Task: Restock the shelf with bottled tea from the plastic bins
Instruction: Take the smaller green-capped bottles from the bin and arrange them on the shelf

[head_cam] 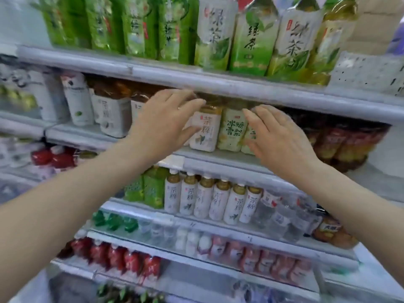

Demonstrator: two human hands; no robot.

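Both my hands reach to the second shelf of a drinks rack. My left hand has its fingers spread over the top and left side of a white-labelled tea bottle; whether it grips the bottle is unclear. My right hand is open, fingers apart, in front of pale green-labelled bottles beside the white one. More white-labelled tea bottles stand further left on the same shelf. No plastic bin is in view.
Tall green tea bottles fill the top shelf. A row of smaller white-labelled tea bottles stands on the third shelf, with water bottles to their right. Dark red bottles sit at the right; red-labelled bottles line the lower shelves.
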